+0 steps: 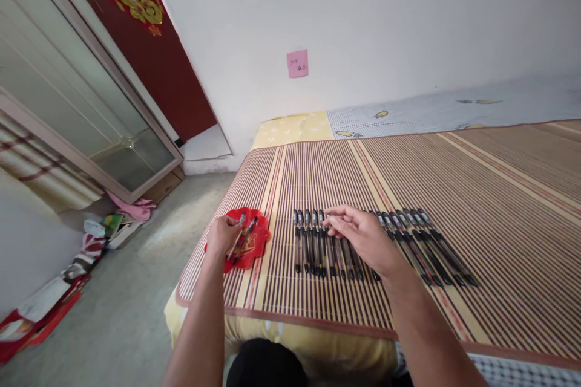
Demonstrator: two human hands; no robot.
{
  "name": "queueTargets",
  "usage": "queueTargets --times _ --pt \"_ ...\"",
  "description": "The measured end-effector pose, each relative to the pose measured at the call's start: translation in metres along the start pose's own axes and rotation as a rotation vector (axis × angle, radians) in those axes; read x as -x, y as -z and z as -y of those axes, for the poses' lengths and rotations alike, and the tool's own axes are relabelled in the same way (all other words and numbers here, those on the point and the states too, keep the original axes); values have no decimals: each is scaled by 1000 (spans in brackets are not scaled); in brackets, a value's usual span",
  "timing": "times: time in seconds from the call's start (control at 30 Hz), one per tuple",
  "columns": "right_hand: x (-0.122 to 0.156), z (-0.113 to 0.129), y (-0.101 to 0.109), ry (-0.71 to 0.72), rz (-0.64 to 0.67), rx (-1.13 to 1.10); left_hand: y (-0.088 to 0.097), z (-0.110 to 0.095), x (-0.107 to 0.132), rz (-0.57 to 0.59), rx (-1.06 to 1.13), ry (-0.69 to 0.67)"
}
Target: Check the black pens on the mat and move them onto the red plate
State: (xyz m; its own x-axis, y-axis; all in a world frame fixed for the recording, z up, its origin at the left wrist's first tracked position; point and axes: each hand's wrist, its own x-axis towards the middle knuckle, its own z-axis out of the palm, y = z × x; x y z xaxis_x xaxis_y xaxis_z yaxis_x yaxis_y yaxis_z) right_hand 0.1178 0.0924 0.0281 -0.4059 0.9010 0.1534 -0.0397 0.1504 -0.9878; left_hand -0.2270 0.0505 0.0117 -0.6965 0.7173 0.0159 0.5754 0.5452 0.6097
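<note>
Left hand (222, 234) over scalloped red plate (262, 242) at mat's left edge, fingertips pinched on clear-barrelled pen (233, 248); dark pen (247, 233) lying just right of it
Right hand (365, 234) over long row of black-capped pens (311, 249) on striped mat (284, 184), fingers loosely curled, thumb near forefinger, can't tell if gripping any
Pink sticky note (297, 64) on far wall
</note>
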Motion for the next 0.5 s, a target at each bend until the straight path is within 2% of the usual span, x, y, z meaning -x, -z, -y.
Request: queueTargets --times 0.13,0.27,0.33,0.5 --pt "1 2 7 -1 6 33 4 -7 8 1 -82 -44" --pt "2 4 14 12 -28 22 4 -26 38 -87 -106 -126" --pt "1 4 17 31 -57 -2 -6 -39 60 -65 -94 -203" --pt "3 7 25 54 -87 -17 -48 -64 107 81 -78 -352"
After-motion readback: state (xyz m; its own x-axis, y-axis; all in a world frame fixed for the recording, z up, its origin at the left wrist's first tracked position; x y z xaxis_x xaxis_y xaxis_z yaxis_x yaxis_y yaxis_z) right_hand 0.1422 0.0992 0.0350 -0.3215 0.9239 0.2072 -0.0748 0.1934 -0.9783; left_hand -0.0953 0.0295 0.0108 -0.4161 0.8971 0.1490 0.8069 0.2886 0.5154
